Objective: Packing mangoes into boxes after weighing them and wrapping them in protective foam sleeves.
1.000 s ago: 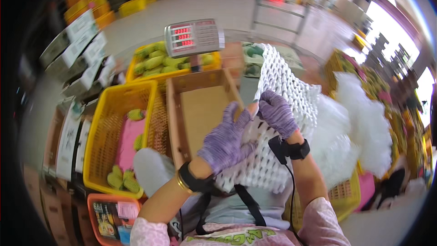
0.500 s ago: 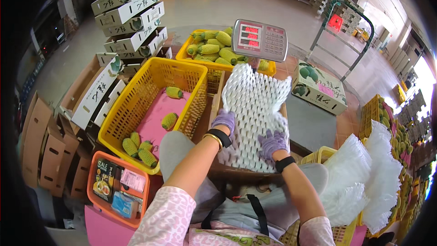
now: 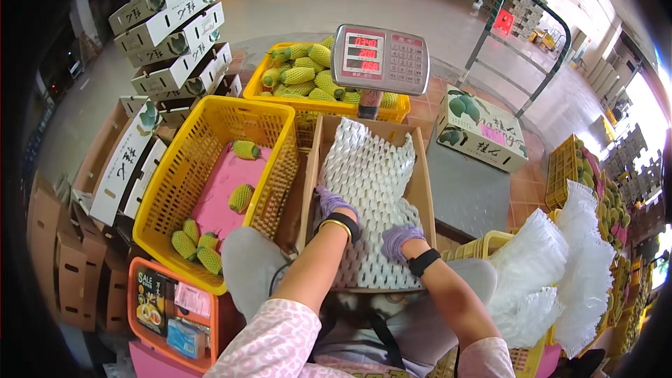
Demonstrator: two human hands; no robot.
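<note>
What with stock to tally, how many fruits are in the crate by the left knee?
6 visible: one fruit toward the far end, another midway along the right side, a cluster of four nearest. The crate may hide more.

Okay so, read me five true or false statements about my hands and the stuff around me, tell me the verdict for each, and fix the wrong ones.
1. Your left hand and right hand both wear purple gloves. True.
2. The scale display is dark. False: it is lit with red digits.
3. White foam netting lies in the open cardboard box. True.
4. The right hand is away from the netting. False: it is at the netting's right side.
5. The large yellow crate on the left is empty. False: yellow-green pieces lie in it on a pink liner.
</note>
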